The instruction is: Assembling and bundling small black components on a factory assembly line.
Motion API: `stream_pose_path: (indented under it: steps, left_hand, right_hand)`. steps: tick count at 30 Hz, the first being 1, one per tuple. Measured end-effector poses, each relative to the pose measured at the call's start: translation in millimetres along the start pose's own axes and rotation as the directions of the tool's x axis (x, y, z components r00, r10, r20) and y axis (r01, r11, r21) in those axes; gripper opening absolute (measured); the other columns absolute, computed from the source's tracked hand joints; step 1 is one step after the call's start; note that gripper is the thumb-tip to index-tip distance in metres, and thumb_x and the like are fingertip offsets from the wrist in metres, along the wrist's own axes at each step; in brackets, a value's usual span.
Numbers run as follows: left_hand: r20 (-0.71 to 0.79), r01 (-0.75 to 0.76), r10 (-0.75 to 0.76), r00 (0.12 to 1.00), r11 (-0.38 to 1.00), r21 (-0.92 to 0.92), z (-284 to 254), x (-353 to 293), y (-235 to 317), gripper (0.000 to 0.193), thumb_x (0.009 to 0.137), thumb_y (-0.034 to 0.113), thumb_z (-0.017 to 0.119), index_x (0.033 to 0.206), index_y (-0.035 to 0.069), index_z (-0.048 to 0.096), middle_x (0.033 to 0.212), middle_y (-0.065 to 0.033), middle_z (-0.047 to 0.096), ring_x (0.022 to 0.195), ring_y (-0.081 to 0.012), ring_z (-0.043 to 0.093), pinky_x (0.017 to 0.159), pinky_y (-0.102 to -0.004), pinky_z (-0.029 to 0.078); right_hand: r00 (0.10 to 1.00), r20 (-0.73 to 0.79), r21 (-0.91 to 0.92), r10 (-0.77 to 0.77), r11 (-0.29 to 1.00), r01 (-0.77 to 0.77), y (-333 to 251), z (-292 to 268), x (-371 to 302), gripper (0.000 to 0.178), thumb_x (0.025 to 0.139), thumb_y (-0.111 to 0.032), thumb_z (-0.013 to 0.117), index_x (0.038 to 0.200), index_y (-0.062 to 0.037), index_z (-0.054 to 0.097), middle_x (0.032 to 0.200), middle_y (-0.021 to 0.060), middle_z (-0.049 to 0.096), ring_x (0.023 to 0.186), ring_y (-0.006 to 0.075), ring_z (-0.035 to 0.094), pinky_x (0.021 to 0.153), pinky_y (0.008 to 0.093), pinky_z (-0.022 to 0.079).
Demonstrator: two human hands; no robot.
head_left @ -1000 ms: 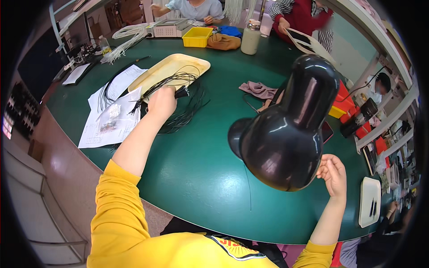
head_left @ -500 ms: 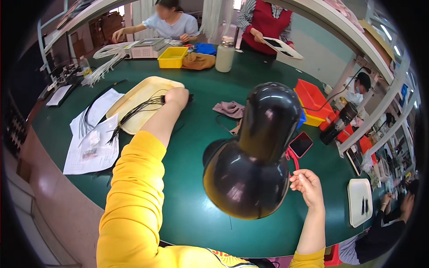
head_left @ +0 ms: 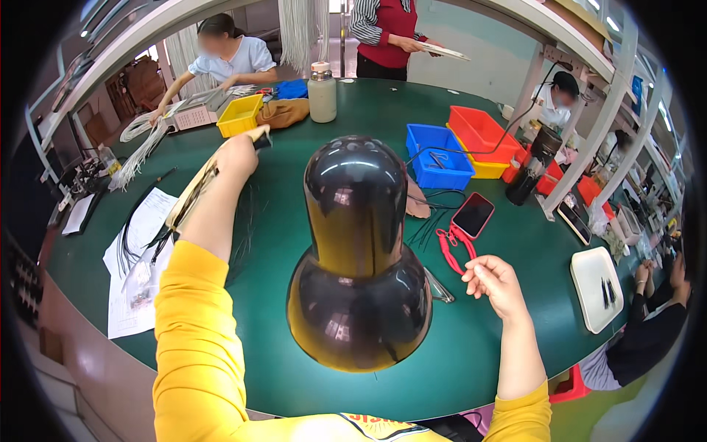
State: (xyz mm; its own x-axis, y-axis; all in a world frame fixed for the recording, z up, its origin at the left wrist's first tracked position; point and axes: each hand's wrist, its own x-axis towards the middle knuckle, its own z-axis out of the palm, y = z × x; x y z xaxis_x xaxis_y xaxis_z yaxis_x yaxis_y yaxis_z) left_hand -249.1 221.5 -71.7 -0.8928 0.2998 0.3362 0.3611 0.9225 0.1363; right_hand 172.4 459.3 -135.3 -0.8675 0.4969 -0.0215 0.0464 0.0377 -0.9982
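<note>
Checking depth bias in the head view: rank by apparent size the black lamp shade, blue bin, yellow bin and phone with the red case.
1. black lamp shade, largest by far, though it sits much nearer the camera, so that proves little.
2. blue bin.
3. yellow bin, farther off; close to the blue one, so unsure.
4. phone, smallest.

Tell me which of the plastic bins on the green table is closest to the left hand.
The yellow bin, just beyond the left hand at the far side of the table. The blue bin and the red bin both sit to the right, past the black lamp.
</note>
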Motion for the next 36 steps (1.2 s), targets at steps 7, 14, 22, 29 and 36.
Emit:
stream_pose_path:
  steps: [7,14,22,29,36]
  left_hand:
    - [-0.243,0.027,-0.052,0.969,0.994,-0.106,-86,22,-17,0.026,0.071,0.024,0.064,0.092,0.007,0.065,0.093,-0.019,0.062,0.088,-0.0342,0.06,0.078,-0.042,0.047]
    - [-0.261,-0.072,-0.094,0.961,0.822,-0.565,-95,30,-40,0.038,0.068,0.034,0.069,0.087,0.002,0.065,0.079,-0.0182,0.064,0.077,-0.0277,0.064,0.07,-0.0354,0.047]
    - [-0.211,-0.169,-0.318,0.924,0.155,-0.973,-71,-4,-43,0.026,0.072,0.024,0.072,0.085,0.003,0.064,0.07,-0.0027,0.061,0.061,-0.0101,0.055,0.058,-0.026,0.045]
    - [-0.496,-0.497,-0.089,0.864,0.009,-0.868,-104,-60,-2,0.021,0.076,0.019,0.071,0.086,0.002,0.062,0.076,0.0024,0.059,0.066,-0.0048,0.051,0.061,-0.0186,0.041]
    - [-0.607,-0.599,-0.059,0.792,-0.265,-0.756,-143,-80,5,0.022,0.076,0.015,0.07,0.089,0.0,0.061,0.078,-0.0003,0.061,0.069,-0.0058,0.054,0.064,-0.0194,0.043]
  right_hand:
    - [0.998,-0.048,0.034,-0.049,0.998,0.051,8,1,5,0.015,0.088,-0.014,0.051,0.093,-0.0021,0.058,0.074,0.0036,0.06,0.051,0.0052,0.048,0.046,0.018,0.038]
    - [0.986,-0.158,0.127,-0.052,0.989,0.073,7,-1,11,0.012,0.088,-0.013,0.05,0.092,-0.0028,0.056,0.071,0.0028,0.055,0.048,0.005,0.044,0.041,0.0166,0.032]
    - [0.972,-0.234,0.269,-0.008,0.96,0.073,-2,-7,6,0.011,0.087,-0.013,0.053,0.093,-0.0042,0.056,0.069,0.0004,0.051,0.048,0.0041,0.042,0.04,0.0163,0.029]
    - [0.982,-0.18,0.346,-0.058,0.931,0.119,-36,-9,17,0.015,0.088,-0.016,0.051,0.098,-0.0045,0.053,0.071,-0.0015,0.048,0.052,0.0038,0.04,0.041,0.0161,0.028]
    - [0.904,-0.061,-0.119,-0.424,0.902,0.415,-150,44,34,0.046,0.082,-0.021,0.06,0.122,-0.0054,0.042,0.097,0.0065,0.056,0.08,0.0122,0.056,0.059,0.0214,0.043]
